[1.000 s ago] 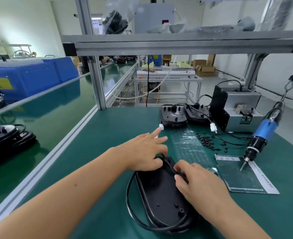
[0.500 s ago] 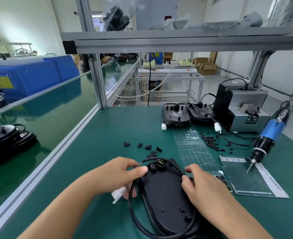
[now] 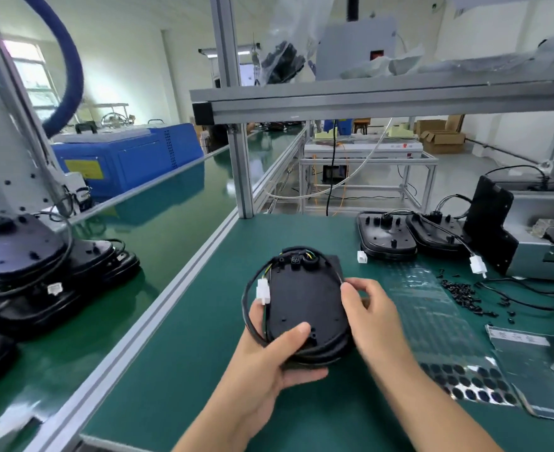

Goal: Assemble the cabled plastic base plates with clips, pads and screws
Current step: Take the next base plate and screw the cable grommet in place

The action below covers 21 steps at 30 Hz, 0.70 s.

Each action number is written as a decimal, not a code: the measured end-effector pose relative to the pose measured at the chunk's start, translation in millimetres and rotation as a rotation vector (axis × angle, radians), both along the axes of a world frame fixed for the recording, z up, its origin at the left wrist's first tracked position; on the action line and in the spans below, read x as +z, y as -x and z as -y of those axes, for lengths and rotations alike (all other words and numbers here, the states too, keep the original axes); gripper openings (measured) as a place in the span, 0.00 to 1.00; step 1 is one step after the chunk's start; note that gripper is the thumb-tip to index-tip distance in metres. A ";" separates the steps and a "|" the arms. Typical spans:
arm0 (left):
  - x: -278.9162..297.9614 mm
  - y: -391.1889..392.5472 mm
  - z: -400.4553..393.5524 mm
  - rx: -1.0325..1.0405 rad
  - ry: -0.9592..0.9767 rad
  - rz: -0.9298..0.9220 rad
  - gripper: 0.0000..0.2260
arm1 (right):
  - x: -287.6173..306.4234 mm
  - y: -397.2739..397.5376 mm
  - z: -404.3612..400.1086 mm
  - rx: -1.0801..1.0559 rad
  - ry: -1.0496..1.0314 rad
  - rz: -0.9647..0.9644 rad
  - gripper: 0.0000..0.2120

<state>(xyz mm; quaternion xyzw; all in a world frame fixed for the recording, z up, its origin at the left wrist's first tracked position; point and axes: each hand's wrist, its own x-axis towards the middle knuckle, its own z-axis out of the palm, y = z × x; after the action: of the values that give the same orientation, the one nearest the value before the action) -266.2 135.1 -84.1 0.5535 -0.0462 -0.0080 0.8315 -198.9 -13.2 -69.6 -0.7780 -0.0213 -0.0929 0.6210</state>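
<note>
Black plastic base plate (image 3: 305, 305), held at the centre of the frame above the green bench top (image 3: 177, 370), its flat face turned toward the camera. The lower left edge is gripped by the left hand (image 3: 269, 360), thumb laid across the face and fingers curled beneath. The right edge is grasped by the right hand (image 3: 370, 314), thumb on the rim. A black cable (image 3: 248, 308) is looped around the plate's outline, and its white connector (image 3: 263, 291) is seen just above the left thumb. Two further plates (image 3: 387, 234) are laid at the upper right; loose black screws (image 3: 461, 292) and a sheet of dark pads (image 3: 465, 383) are seen at the right.
</note>
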 end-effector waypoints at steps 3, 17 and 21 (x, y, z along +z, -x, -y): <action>-0.1 -17.5 -16.1 0.082 -0.013 -0.027 0.23 | -2.8 -19.5 -16.7 0.039 0.024 -0.022 0.07; -17.1 -39.3 -24.6 0.032 -0.057 0.060 0.22 | -17.3 -26.2 -9.7 0.076 -0.064 0.020 0.07; -17.0 -38.3 -26.5 -0.005 -0.064 0.057 0.23 | -9.8 -23.2 -4.5 0.077 -0.045 0.000 0.07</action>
<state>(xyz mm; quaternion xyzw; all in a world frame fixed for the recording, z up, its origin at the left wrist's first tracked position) -227.9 161.7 -101.2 0.5796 -0.0708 0.0042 0.8118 -175.7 -8.7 -79.4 -0.7624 -0.0491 -0.0692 0.6415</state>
